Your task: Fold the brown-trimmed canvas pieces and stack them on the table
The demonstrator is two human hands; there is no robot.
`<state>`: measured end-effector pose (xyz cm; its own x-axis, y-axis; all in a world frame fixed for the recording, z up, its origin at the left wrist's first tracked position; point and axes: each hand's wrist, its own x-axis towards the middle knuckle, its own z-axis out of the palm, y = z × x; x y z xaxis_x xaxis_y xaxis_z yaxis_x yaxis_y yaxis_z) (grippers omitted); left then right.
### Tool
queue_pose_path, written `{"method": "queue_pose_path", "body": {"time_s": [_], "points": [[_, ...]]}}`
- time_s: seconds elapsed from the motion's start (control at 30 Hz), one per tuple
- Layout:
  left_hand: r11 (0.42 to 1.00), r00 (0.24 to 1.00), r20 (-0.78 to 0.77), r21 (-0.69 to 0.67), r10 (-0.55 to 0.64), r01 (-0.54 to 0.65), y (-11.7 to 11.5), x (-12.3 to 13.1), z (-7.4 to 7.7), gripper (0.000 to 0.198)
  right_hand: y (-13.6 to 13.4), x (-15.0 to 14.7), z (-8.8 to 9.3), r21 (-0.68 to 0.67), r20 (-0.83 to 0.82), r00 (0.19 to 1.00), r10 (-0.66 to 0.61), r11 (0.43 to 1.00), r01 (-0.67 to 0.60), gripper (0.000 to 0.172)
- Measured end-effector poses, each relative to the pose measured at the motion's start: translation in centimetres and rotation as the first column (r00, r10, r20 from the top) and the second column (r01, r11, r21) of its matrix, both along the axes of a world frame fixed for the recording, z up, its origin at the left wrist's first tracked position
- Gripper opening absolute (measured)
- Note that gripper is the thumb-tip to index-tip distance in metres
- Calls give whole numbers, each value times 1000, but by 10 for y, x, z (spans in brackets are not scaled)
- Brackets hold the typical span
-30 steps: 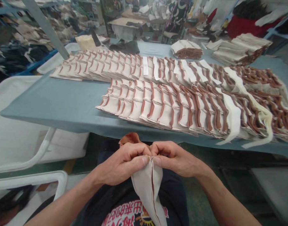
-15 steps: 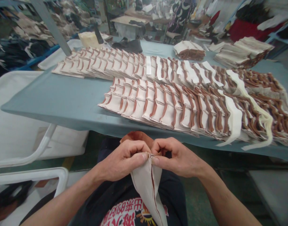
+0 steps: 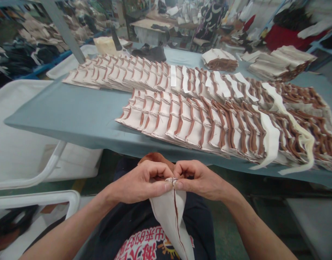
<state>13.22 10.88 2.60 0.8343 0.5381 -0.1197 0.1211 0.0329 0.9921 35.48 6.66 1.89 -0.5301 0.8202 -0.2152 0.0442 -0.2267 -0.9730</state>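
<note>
Close to my body, in the lower middle of the head view, I hold a sewn cream-and-brown piece [image 3: 166,209]. Its cream side faces out, a seam runs down its middle, and a brown part shows beyond my fingers. My left hand [image 3: 144,180] pinches the top of the seam from the left, thumb on the near face. From the other side my right hand [image 3: 197,180] pinches the same spot. The two thumb tips almost meet at the seam; the fingers behind are partly hidden.
A table with a blue-grey cover [image 3: 73,112] bears two long overlapping rows of similar pieces [image 3: 177,119]. White strips [image 3: 269,133] lie across them. More stacks [image 3: 220,59] stand behind. White bins [image 3: 22,133] are at the left; a grey post [image 3: 63,30] rises at the table's far left.
Both thumbs have straightened and lie flatter along the top of the seam, and the right hand has lowered slightly. The view has shifted a little. Both hands keep their hold.
</note>
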Motion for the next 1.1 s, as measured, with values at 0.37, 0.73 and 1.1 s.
{"method": "queue_pose_path", "body": {"time_s": [0.37, 0.73, 1.1], "points": [[997, 995, -83, -52, 59, -63, -6, 3, 3, 32, -9, 0, 34, 465, 502, 853, -146, 877, -124, 12], [973, 942, -250, 111, 226, -204, -20, 12, 9, 14, 4, -3, 11, 193, 351, 937, -2, 979, -70, 15], [1000, 984, -176, -13, 21, -24, -6, 3, -2, 27, -3, 1, -7, 96, 220, 975, 15, 995, -37, 16]]}}
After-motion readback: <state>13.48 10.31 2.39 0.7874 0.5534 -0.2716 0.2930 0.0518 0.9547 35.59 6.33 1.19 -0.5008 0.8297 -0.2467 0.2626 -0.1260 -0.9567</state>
